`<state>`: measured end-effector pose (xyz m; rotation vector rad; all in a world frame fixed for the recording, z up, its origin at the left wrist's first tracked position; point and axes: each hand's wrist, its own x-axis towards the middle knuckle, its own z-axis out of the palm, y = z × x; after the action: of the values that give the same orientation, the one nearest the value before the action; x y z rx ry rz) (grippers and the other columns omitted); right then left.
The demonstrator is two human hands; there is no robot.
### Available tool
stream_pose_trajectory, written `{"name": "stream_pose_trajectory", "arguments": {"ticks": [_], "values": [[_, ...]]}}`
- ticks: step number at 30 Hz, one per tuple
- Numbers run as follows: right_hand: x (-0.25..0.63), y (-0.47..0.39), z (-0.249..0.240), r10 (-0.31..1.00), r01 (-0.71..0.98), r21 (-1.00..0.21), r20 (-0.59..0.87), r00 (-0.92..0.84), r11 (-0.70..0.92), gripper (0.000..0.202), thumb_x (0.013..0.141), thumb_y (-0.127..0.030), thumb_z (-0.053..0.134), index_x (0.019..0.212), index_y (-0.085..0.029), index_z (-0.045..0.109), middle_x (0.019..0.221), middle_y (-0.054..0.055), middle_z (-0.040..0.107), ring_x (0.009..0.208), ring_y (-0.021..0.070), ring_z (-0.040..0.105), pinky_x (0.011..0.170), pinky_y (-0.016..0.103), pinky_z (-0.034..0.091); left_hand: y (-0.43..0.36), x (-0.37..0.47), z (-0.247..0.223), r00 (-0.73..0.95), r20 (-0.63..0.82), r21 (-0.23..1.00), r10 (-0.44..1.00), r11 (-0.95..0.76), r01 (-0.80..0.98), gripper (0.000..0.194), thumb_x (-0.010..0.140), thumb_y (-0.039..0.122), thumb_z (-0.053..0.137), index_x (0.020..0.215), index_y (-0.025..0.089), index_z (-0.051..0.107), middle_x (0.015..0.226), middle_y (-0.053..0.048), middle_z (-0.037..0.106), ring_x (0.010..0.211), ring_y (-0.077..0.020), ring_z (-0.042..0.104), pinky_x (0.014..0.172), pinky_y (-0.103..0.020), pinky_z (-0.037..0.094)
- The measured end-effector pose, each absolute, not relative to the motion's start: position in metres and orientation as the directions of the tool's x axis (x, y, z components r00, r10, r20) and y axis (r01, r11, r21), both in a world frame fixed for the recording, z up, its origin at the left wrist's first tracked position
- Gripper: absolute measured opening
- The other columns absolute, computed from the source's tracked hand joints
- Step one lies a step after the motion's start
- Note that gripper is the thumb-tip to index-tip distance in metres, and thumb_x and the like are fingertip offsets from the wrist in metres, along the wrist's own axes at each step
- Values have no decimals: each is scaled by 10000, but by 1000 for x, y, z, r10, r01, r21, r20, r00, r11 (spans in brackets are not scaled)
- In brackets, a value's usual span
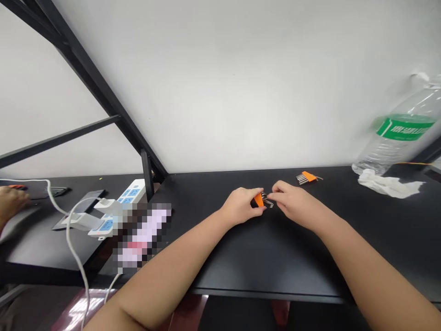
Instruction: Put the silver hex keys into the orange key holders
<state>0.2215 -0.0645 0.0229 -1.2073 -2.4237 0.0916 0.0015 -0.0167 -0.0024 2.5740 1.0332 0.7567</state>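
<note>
**Two hands on one orange hex key set**

Both of your hands meet near the middle of the black worktop [275,257], a flat, matte slab with a straight front edge. It is the largest thing before you; behind it rises a plain pale wall, crossed on the left by dark metal frame bars [103,96].

At the far right stands a clear plastic bottle [399,138], ribbed and blurred, with a green label band. Just beside its base lies a crumpled white tissue [389,185], soft and creased. On the lower surface to the left sits a white power strip [119,207] with blue sockets, and a white cable [74,248] curls off it. Another person's hand [12,202] rests at the far left edge.

Your left hand [241,207] has its fingers closed around the hex key set [261,200]: a small orange holder, smooth and blocky, gripped at its left end. Thin steel keys, grey and slightly shiny, fan out of it to the right. Your right hand [292,200] pinches those metal keys with narrow fingers, thumb and fingertips drawn together on them. The set lies low over the worktop, between your two hands; whether it touches the surface you cannot tell.

A second hex key set [306,177], orange holder with short steel keys, lies apart behind your right hand.
</note>
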Motion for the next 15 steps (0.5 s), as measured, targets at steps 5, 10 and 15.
{"name": "stream_pose_trajectory", "arguments": {"ticks": [5,10,15], "values": [[203,-61,22,794,623,-494,337,-506,607,245,819,-40,484,963,-229,544,958,30,555,693,141,526,630,281,446,-21,4,5,620,342,473,706,-700,536,365,798,297,722,1158,253,684,880,-1,750,785,-200,696,760,-299,519],[216,-45,7,898,726,-530,296,-325,438,91,832,-138,542,856,-223,522,876,11,549,700,153,528,639,291,426,-13,-2,1,553,372,543,745,-658,522,534,826,322,727,1344,263,609,1084,-21,758,869,-184,716,838,-299,538],[224,-35,-8,945,818,-474,131,-300,326,91,858,-180,556,781,-204,598,860,30,584,745,165,566,678,291,420,-13,-3,-2,576,438,586,690,-705,400,378,856,299,719,1231,253,699,1115,-14,757,921,-162,717,872,-273,544]]}}
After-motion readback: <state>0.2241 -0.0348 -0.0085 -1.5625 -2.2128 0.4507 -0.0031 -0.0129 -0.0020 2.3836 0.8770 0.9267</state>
